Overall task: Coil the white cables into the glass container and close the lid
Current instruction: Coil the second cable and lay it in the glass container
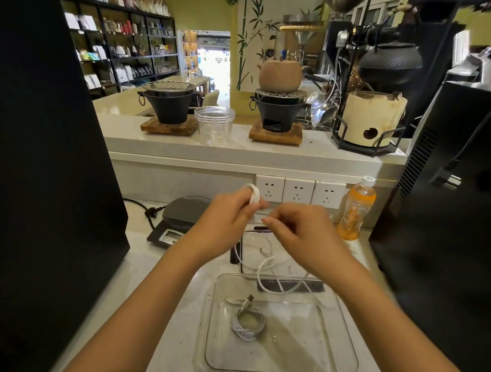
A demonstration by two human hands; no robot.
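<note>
Above glass container (pixel 344 334), left hand (pixel 227 213) grip closed on white cable (pixel 264 269), right hand (pixel 302 231) seemingly pinching it

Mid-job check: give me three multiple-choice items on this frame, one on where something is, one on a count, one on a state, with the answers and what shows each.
1. Where does the finished coiled cable lie?
A. Inside the glass container
B. On the scale
C. On the upper ledge

2. How many wall sockets sit in the row behind the hands?
A. One
B. Three
C. Five

3. What state is the glass container in?
A. Lid on
B. Open, no lid on it
C. Tipped on its side

Answers:
1 A, the coil rests on the container's floor.
2 B, three white sockets stand side by side.
3 B, its top is uncovered while the left hand holds a small coil and the right hand pinches the same white cable, whose slack hangs down to the container.
</note>
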